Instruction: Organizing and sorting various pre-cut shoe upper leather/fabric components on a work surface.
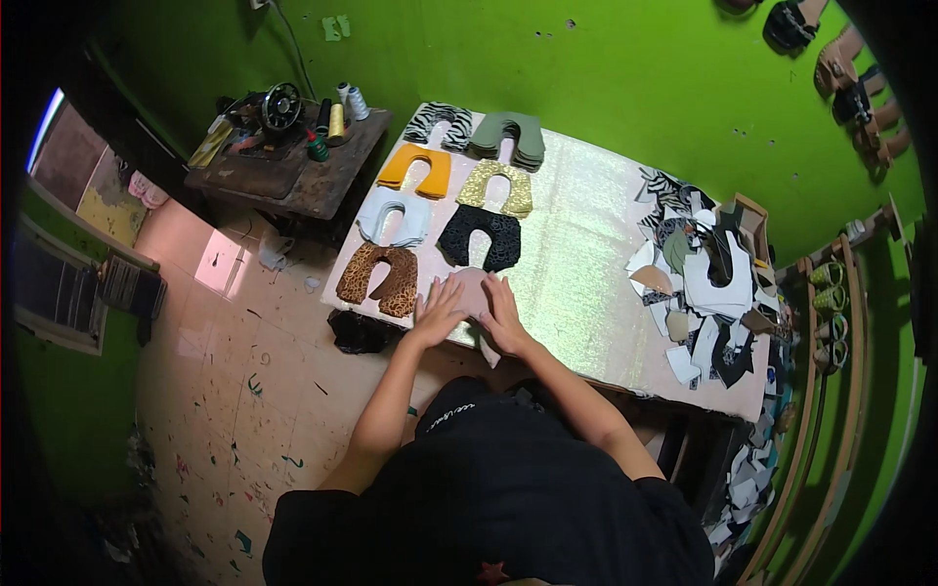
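Observation:
Both my hands lie flat on a pale pink horseshoe-shaped cut piece (470, 286) at the near edge of the table (576, 283). My left hand (439, 313) presses its left side and my right hand (504, 313) its right side, fingers spread. Beyond them lie stacks of similar pieces: leopard print (381, 278), black (481, 237), light blue (395, 215), gold glitter (495, 188), orange (417, 168), zebra print (439, 122) and olive green (508, 137).
A heap of mixed offcuts (699, 283) covers the table's right end beside a wooden box (750, 220). A sewing machine with thread cones (283, 117) stands on a dark bench at the left. Sandals hang on the green wall (850, 73). A dark bundle (357, 332) lies on the tiled floor.

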Demonstrator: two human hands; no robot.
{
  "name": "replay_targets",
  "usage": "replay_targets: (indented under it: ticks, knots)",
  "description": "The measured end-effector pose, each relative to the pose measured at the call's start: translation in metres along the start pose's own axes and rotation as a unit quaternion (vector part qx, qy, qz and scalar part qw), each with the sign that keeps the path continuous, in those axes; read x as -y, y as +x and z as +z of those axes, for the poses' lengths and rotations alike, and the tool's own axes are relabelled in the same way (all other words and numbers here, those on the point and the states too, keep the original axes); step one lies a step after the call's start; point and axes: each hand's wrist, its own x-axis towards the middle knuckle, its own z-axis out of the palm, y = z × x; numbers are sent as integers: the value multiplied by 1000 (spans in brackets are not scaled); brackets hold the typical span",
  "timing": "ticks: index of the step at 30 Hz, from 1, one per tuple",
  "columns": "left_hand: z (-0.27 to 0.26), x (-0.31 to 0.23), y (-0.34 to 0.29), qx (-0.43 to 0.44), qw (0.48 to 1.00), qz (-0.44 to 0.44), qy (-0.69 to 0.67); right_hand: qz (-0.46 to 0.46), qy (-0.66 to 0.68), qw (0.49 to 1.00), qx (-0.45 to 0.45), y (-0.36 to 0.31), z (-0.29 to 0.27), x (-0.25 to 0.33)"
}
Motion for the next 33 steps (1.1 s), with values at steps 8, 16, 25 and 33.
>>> replay_targets:
  ticks: [8,16,25,33]
  knots:
    - [10,3,26,-170,940,-33,-293,81,-63,966,-235,-52,-70,-28]
    - [35,-142,69,-264,951,45,-157,195,-136,879,-414,-113,-177,-88]
    - [103,-249,97,-118,953,200,-192,257,-214,763,-553,-158,-298,-135]
    - [145,-271,132,2,961,152,-232,206,-308,839,-398,-151,-331,-130]
